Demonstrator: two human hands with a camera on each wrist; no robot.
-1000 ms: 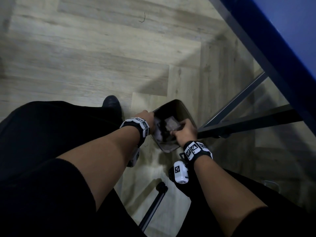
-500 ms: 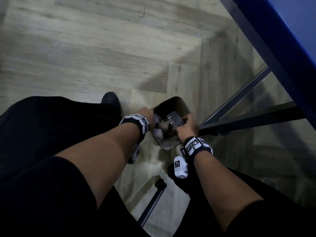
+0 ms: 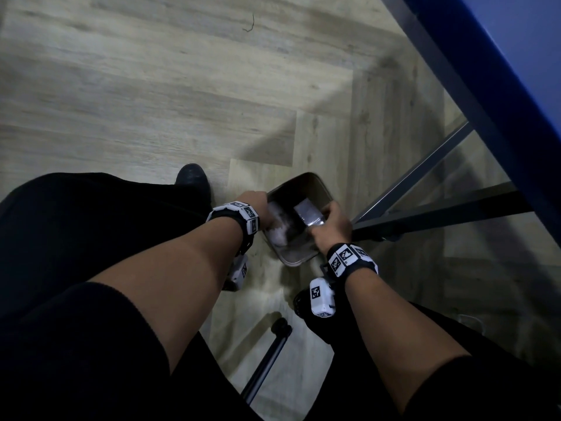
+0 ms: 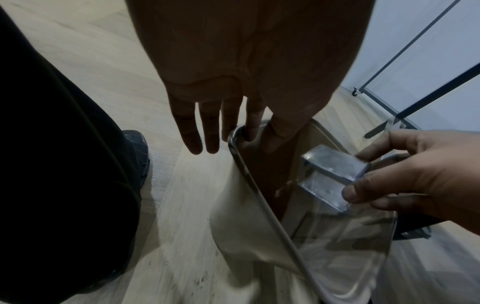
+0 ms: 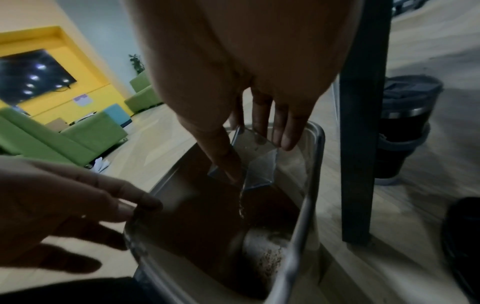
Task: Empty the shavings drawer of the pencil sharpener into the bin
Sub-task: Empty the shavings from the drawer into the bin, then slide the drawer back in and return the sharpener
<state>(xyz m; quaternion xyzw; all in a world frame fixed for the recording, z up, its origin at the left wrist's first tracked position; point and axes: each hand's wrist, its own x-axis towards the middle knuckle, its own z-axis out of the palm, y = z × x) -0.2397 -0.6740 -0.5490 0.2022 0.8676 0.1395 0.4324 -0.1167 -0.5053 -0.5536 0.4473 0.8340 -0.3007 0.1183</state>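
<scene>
A small beige bin (image 3: 317,181) with a metal rim stands on the floor between my knees. My right hand (image 5: 259,156) pinches the clear plastic shavings drawer (image 5: 255,162) between thumb and fingers and holds it tilted over the bin's opening. A thin stream of shavings (image 5: 241,207) falls from its lower edge, and a pile of shavings (image 5: 267,255) lies in the bottom. My left hand (image 4: 233,139) holds the bin's left rim (image 4: 244,164), thumb inside and index finger outside, while the other fingers hang straight. From the left wrist view the drawer (image 4: 335,166) shows in my right hand's fingers (image 4: 363,191).
A dark metal table leg (image 5: 361,123) stands right beside the bin, under the blue tabletop (image 3: 501,86). A black lidded tumbler (image 5: 407,127) sits beyond the leg. My black shoe (image 3: 192,177) is left of the bin. A black rod (image 3: 267,360) lies near my knees.
The right hand has lifted the drawer slightly and tipped it further over the bin. The left hand has stayed on the rim.
</scene>
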